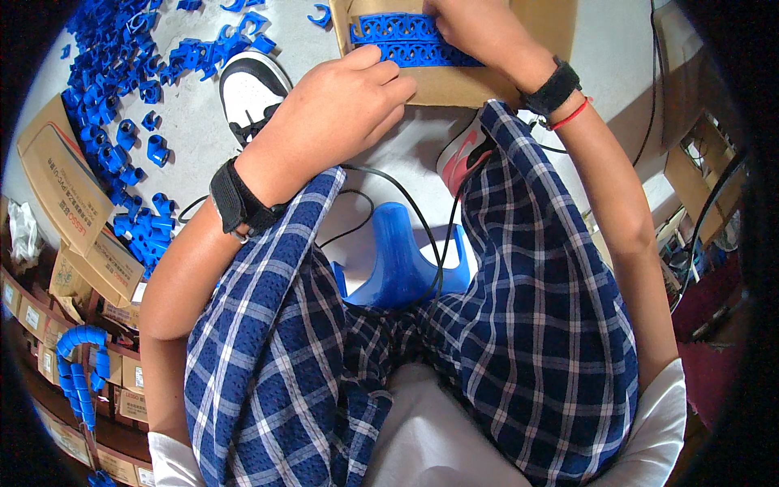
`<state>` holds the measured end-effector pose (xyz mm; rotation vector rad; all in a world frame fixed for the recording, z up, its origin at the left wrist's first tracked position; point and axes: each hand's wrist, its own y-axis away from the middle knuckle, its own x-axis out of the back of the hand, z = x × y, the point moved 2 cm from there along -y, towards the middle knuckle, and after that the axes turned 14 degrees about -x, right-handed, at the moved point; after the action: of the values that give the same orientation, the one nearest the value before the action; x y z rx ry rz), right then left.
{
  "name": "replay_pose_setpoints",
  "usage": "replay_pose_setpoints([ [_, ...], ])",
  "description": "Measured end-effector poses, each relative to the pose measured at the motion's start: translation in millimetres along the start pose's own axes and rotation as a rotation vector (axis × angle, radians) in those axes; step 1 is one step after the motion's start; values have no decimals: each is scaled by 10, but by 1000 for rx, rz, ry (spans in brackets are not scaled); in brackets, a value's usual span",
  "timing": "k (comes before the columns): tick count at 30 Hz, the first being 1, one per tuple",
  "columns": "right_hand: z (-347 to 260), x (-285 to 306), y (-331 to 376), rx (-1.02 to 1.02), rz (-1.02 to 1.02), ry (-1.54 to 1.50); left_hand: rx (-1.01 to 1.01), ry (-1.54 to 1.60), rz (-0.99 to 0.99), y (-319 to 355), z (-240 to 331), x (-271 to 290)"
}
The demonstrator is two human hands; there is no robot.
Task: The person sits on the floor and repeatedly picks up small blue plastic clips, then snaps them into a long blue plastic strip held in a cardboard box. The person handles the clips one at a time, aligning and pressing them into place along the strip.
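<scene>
Rows of blue plastic pipe clips (406, 40) lie side by side inside an open cardboard box (454, 88) in front of me. My left hand (337, 105) is at the box's near left edge, its fingers curled in by the clip row. The fingertips are hidden behind the knuckles. Over the right end of the rows is my right hand (480, 32), with bent fingers pressed together against the far row. Whether a clip sits in either hand's fingers cannot be made out.
Many loose blue clips (105, 105) are heaped on the floor at the left. Beside them stand cardboard cartons (69, 174). A string of blue clips (77, 373) hangs lower left. A blue plastic stool (393, 252) is between my legs. Black cables (414, 203) cross there.
</scene>
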<state>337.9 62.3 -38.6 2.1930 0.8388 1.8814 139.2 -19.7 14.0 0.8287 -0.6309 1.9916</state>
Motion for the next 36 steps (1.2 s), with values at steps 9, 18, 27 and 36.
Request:
replay_pose_setpoints([
  [9,-83,-56,-26,135,-9,-208,14,-2,-21,-8,-9,-8],
  [18,-102,-347,-147,191,-35,-227,31,12,-46,-23,12,41],
  [27,-256,-379,-56,301,49,-300,16,-6,-60,-30,13,37],
  [36,-271,-206,-42,234,70,-303,44,147,169,-124,63,242],
])
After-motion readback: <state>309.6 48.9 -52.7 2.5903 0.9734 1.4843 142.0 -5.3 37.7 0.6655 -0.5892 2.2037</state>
